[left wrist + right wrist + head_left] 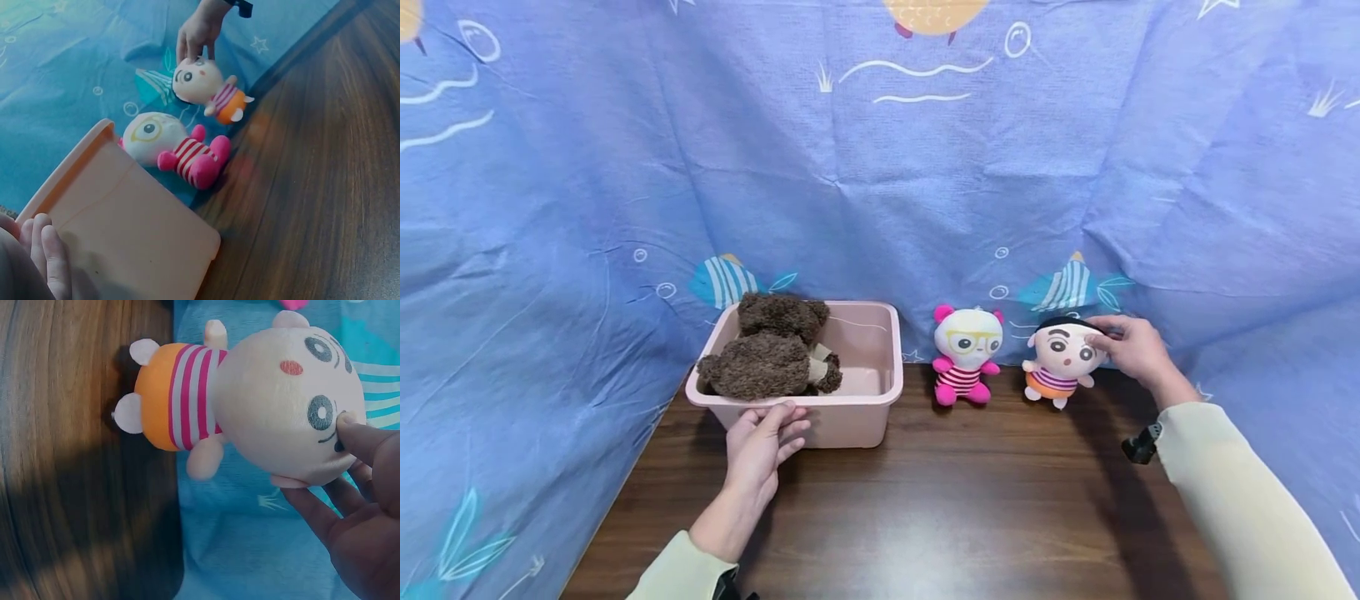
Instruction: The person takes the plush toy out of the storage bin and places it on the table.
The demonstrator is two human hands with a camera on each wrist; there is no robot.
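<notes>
My left hand (756, 450) holds the front rim of a pale pink plastic tub (850, 425), its thumb at the lip and its fingers along the outer wall. Two dark brown fluffy plush toys (760, 367) lie inside the tub. At the right, my right hand (1138, 350) grips a plush doll (269, 406) by the side of its head. The thumb presses near one eye, and the other fingers go behind the head. This doll has black hair, a striped top and orange bottoms; whether its feet touch the table cannot be told.
A pink-and-white panda plush (967, 354) with yellow glasses sits between the tub and the doll. Blue patterned cloth (880, 208) hangs behind and at both sides. The dark wooden table (970, 500) reaches toward me, with a bright reflection on it.
</notes>
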